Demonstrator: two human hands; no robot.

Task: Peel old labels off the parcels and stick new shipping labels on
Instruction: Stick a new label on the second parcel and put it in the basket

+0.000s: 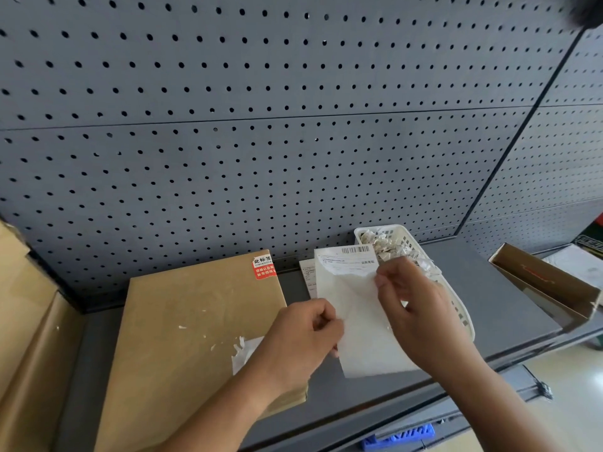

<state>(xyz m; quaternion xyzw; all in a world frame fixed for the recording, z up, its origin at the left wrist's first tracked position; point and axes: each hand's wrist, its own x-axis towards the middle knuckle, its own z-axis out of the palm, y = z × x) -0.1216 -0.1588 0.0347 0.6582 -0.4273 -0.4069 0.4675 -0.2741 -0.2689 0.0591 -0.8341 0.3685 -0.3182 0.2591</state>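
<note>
Nearest, under the front lip of the grey shelf [496, 288], a blue plastic item [399, 435] pokes into view, too cut off to identify. Just above it two bare forearms reach in. The left hand [303, 337] has its fingers curled and pinches the left edge of a white label sheet [355, 324], which is held up tilted over the shelf rather than lying on it. The right hand [414, 305] nips the sheet's upper right edge between thumb and fingertips. There a printed strip [349, 257] with a barcode seems to part from the blank layer, though I cannot tell which layer the fingers hold. To the left of the sheet, a flat brown parcel [195, 337] lies on the shelf, partly under the left wrist. Torn white label remnants [244, 350] cling to its near right area, with small flecks scattered further across its face, and a red and white sticker [263, 267] sits at its far right corner. Behind the held sheet more printed sheets [308, 275] lie on the shelf. Beside them is a white slotted basket [403, 233] with crumpled paper scraps [381, 244] in it. An open cardboard box [548, 288] stands off to the right, and plain cartons [26, 321] are at the far left. A dark grey pegboard [261, 125] rises at the back.
</note>
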